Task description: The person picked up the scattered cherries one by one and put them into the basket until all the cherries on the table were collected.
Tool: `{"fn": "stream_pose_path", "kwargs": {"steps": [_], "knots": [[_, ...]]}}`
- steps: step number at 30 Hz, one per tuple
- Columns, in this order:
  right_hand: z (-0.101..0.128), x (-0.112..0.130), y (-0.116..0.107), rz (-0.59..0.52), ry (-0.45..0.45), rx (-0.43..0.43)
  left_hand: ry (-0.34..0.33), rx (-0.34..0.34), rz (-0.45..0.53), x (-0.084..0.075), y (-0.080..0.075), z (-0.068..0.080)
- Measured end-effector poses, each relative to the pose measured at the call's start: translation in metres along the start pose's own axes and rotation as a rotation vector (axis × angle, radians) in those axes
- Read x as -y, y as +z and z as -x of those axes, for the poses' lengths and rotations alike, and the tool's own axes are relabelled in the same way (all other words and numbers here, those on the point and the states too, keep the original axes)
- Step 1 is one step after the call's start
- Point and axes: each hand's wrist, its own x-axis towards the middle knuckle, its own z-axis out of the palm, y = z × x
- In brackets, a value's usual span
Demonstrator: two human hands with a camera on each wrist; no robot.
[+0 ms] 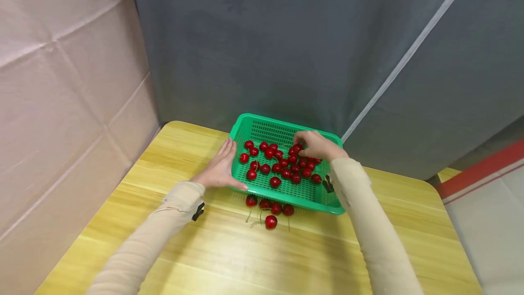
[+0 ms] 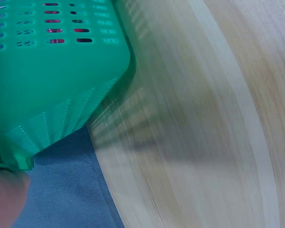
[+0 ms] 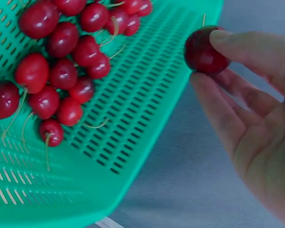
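The right hand [image 1: 318, 145] pinches one red cherry [image 3: 204, 51] between thumb and fingertip above the far right part of the green slotted basket [image 1: 245, 124], while the left hand [image 1: 219, 170] lies flat with straight fingers against the basket's left wall. The piled cherries [image 1: 282, 163], roughly two dozen, lie directly under and left of the right hand, the nearer one. Five loose cherries [image 1: 268, 208] sit on the wooden table [image 1: 163, 158] just in front of the basket.

text: none readable | labels: none | numbers: none
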Motion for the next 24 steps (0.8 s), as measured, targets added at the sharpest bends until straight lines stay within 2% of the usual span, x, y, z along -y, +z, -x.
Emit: {"fn": "stream_pose_path", "kwargs": {"steps": [12, 19, 24], "knots": [[-0.025, -0.025, 0.021, -0.066, 0.150, 0.060, 0.006, 0.003, 0.009, -0.005, 0.002, 0.002], [-0.031, -0.027, 0.026, -0.115, 0.205, 0.073, 0.010, -0.001, 0.006, -0.007, 0.001, 0.004], [-0.031, -0.027, 0.028, -0.124, 0.229, 0.049, 0.003, 0.007, -0.004, -0.008, 0.001, 0.003]]}}
